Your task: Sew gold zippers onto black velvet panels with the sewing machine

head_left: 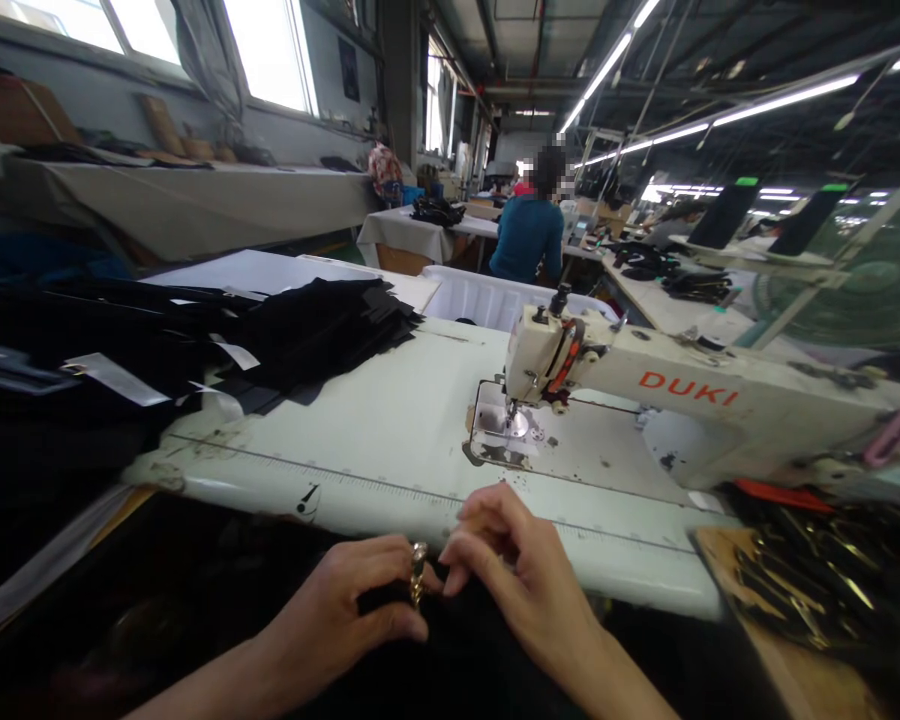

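My left hand (345, 605) and my right hand (517, 570) meet at the front edge of the sewing table (390, 440), both with fingers pinched. Between them they hold a small gold metal ring or buckle (418, 572) together with a piece of black fabric (435, 640) that lies in my lap. The white sewing machine (690, 400) stands just beyond, its needle and presser foot (514, 415) over the metal plate, with nothing under them.
Stacks of cut black fabric pieces (315, 325) with white tags cover the table's left side. A white bin (495, 295) sits behind the machine. Dark and gold parts lie in a tray (817, 580) at right. A person in a blue top (529, 235) sits at a farther table.
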Demonstrator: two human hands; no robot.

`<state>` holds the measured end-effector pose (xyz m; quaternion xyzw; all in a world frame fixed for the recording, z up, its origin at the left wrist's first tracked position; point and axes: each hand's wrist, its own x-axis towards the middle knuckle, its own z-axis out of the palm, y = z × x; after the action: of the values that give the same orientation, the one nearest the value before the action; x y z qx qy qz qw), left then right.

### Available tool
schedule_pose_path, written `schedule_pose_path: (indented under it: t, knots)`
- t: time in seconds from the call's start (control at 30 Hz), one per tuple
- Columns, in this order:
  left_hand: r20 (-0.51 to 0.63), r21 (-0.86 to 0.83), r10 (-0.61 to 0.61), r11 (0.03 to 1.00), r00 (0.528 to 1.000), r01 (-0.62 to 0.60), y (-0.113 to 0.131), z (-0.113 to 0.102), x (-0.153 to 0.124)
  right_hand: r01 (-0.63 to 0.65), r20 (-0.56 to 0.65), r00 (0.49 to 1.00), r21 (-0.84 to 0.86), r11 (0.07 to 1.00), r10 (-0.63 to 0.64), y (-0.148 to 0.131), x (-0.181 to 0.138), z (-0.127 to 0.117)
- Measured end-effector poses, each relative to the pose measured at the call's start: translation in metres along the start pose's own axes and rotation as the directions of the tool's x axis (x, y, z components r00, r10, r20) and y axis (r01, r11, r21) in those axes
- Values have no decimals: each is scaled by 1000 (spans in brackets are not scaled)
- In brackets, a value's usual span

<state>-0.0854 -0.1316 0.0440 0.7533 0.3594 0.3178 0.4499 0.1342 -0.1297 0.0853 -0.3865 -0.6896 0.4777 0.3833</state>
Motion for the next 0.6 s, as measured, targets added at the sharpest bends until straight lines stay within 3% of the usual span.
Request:
schedule_pose_path:
  t: [0.07, 0.17, 0.23, 0.4, 0.6]
  knots:
    - [-107, -19, 25, 999, 994, -27, 0, 2, -1, 18, -67, 998, -8, 1000, -18, -3, -6, 0]
    - [-239, -15, 48, 998, 970, -53, 1, 2, -2, 237, -48, 966, -228, 944, -254, -3, -14, -1]
    - [-285, 2, 58, 998, 957, -60, 2, 2, -2, 316, -59, 933, -336, 887, -354, 0, -17, -1]
    - [-306, 90, 150, 988, 940, -128, 3, 3, -2, 210, -145, 951, -342, 916, -272, 9, -18, 5]
    - [-330, 218, 197, 967, 923, -129, 2, 7, -8, 257, -142, 943, -265, 929, -301, 12, -17, 8]
